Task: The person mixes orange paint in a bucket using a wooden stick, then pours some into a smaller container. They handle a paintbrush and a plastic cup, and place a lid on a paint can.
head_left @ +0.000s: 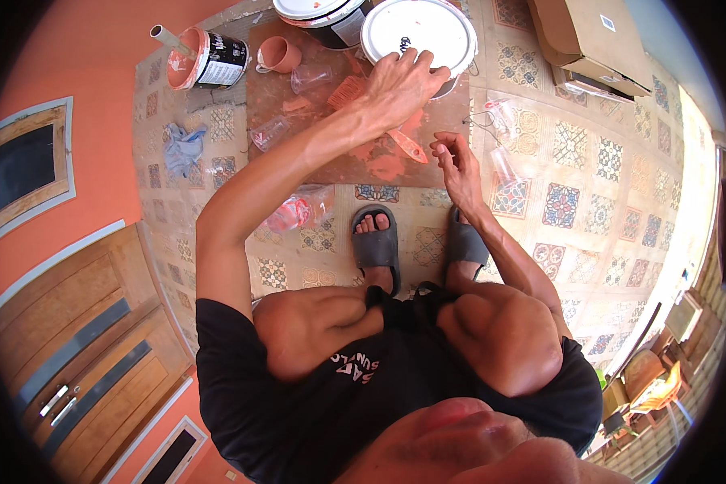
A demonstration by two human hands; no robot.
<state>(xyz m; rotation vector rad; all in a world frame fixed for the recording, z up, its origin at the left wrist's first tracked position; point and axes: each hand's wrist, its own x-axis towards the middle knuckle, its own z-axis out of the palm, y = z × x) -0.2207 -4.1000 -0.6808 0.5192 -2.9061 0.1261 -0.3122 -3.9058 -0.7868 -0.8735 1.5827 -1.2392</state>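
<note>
At the far end of the brown paint-smeared board, my left hand [403, 85] bends its fingers over the near edge of a white round lid [419, 36] on a bucket. Beneath that wrist lies a paintbrush; its orange-smeared handle [408, 146] shows on the near side, and what look like its bristles [347, 92] on the other. My right hand [458, 167] hovers near the board's right edge, just right of the handle. Its fingers are loosely bent and apart, with nothing seen between them.
A paint-coated bucket [224, 60] with a stick, an orange mug [279, 55] and another lidded bucket [331, 28] stand far left. Clear plastic cups [310, 78] lie about. A blue-grey rag [185, 149] is on the tiles; a cardboard box [593, 40] stands far right.
</note>
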